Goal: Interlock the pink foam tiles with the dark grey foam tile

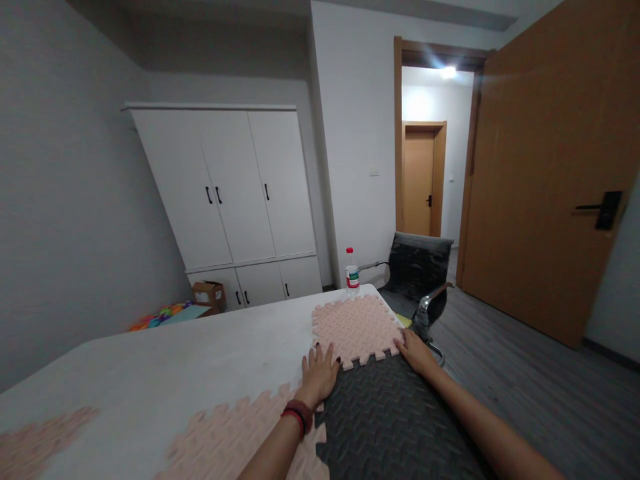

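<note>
Pressing foam tiles together on the desk (pixel 165 360).
Left hand (pixel 318 375) and right hand (pixel 416 351) flat, fingers spread, on the seam joining pink interlocking foam tile (pixel 354 327) ahead and dark grey foam tile (pixel 390 420) beneath.

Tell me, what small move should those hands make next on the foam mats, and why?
Probably press down along the seam. The left hand and right hand lie flat where the pink mat meets the dark grey mat, and the pink teeth at the joint look not fully seated.

Both arms stretched forward, left hand (pixel 318 375) and right hand (pixel 415 352) flat, palms down.
</note>
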Tool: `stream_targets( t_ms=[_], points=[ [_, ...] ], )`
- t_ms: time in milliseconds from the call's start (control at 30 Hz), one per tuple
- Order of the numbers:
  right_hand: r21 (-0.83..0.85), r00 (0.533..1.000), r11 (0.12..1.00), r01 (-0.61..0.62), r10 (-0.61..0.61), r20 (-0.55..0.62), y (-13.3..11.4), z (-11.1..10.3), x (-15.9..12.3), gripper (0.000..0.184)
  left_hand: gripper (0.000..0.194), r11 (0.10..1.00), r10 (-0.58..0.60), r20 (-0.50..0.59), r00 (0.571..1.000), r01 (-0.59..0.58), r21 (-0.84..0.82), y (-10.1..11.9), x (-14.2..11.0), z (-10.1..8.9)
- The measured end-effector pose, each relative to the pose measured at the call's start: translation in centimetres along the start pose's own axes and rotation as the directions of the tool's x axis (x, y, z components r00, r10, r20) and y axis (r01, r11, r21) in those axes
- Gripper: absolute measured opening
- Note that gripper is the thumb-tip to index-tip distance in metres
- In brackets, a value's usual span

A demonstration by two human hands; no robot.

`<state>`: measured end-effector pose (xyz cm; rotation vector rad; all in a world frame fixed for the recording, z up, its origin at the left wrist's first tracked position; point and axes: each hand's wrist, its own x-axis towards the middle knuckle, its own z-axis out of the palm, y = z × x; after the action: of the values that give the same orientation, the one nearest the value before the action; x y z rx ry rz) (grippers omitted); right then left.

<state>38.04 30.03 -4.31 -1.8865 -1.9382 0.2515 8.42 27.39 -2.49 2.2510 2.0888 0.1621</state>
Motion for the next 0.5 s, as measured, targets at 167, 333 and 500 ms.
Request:
stream_targets(
  t_ms=[167, 333, 500],
  points=[
    [-0.104, 0.999, 0.994, 0.04, -0.036, 0.039, -0.8, -0.7, 0.1, 0.052, 0.058, 0.995, 0.095, 0.029, 0.995, -0.096, 0.027, -0.4, 0.9, -0.6],
    [-0.176, 0.984, 0.968, 0.178, -0.171, 0.05, -4.4, -1.8, 1.8, 0.045, 0.06, 0.983, 0.184, 0.047, 0.982, -0.184, -0.018, -0.2, 2.0, -1.0],
    [-0.158, 0.967, 0.956, 0.249, -0.235, 0.1, -9.1, 0.8, 3.1, 0.059, 0.065, 0.984, 0.172, 0.008, 0.985, -0.172, -0.045, 0.2, 2.1, -0.2]
  ],
)
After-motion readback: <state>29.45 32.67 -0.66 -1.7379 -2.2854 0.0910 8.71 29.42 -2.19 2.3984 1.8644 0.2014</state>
